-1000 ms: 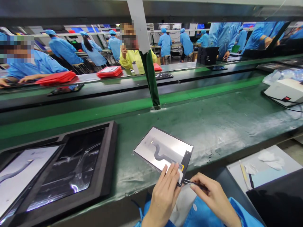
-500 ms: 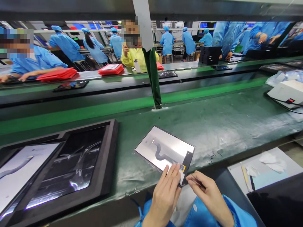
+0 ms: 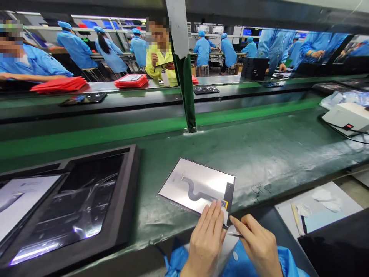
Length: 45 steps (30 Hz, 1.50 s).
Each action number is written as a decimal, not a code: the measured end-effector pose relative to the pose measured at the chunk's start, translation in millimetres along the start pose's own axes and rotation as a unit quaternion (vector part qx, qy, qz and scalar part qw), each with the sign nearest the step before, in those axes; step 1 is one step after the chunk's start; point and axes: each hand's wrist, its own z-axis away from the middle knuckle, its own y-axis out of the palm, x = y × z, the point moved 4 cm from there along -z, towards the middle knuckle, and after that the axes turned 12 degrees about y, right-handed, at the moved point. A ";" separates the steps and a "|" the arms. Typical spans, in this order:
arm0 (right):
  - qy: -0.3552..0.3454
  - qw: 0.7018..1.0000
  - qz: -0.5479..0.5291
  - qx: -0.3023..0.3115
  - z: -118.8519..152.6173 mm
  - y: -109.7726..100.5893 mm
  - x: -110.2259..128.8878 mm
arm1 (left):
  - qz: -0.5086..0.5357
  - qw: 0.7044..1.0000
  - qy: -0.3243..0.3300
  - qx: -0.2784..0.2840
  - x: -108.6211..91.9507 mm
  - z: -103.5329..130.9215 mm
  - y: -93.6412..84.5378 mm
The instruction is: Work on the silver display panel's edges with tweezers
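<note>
A display panel (image 3: 207,175) with a silvery back and a grey ribbon cable (image 3: 193,192) lies on the green bench, its near corner by the bench edge. My left hand (image 3: 206,238) rests flat over the panel's lower edge, fingers stretched out beside the yellow-edged connector (image 3: 224,204). By the panel's near right corner, my right hand (image 3: 258,240) is closed round slim metal tweezers (image 3: 235,234), mostly hidden by the fingers. The right fingertips are at that corner; whether they touch it I cannot tell.
At left, a black foam tray (image 3: 127,200) holds another silver-backed panel (image 3: 27,200) and a glossy black screen (image 3: 77,204). A green post (image 3: 188,96) rises behind my panel. A white box with cables (image 3: 347,118) stands right. Co-workers sit across the belt, near red sleeves (image 3: 59,84).
The panel has shifted slightly left in view. My right hand has moved slightly down, and its tweezers now point lower, off the panel's edge. My left hand stays on the panel.
</note>
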 end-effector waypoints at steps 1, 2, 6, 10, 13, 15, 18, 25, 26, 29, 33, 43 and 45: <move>-0.004 1.000 0.003 0.001 -0.1 -0.2 0.4 | 0.001 1.000 0.000 0.000 -0.1 0.1 0.5; -0.009 1.000 0.004 0.003 0.3 -0.1 0.7 | 0.003 1.000 0.001 0.001 -0.1 0.1 0.9; -0.022 0.999 0.003 0.024 3.2 2.7 2.1 | 0.007 1.000 0.004 0.000 0.0 -0.1 1.2; -0.028 1.000 -0.008 0.007 1.8 2.0 6.9 | 0.007 1.000 0.003 -0.004 0.4 0.1 0.6; -0.019 1.000 -0.016 -0.006 -0.2 0.5 9.1 | 0.006 1.000 0.001 -0.004 0.5 0.7 0.9; -0.010 1.000 -0.019 -0.003 0.3 0.7 8.3 | 0.005 1.000 0.000 -0.004 0.9 1.0 1.3; -0.001 1.000 -0.010 0.009 2.8 2.6 5.3 | 0.005 1.000 0.001 -0.006 1.4 1.2 1.8; -0.035 0.998 0.045 -0.006 0.2 1.1 9.8 | 0.006 1.000 0.001 -0.004 0.4 2.2 2.4; -0.039 0.998 0.049 -0.012 -0.8 0.1 11.7 | 0.007 1.000 0.000 -0.006 0.2 2.1 2.4; -0.047 0.997 0.051 -0.016 -2.9 -2.3 16.0 | 0.012 1.000 -0.002 -0.011 -0.1 1.1 2.5; -0.040 0.998 0.049 -0.013 -4.8 -3.2 15.8 | 0.012 1.000 -0.001 -0.014 0.1 0.2 1.8; -0.049 0.997 0.050 -0.020 -4.9 -3.4 15.9 | 0.006 1.000 -0.003 -0.012 0.0 1.3 1.2; -0.043 0.997 0.054 -0.018 -5.9 -3.5 15.6 | 0.005 1.000 -0.002 -0.006 0.4 1.6 1.3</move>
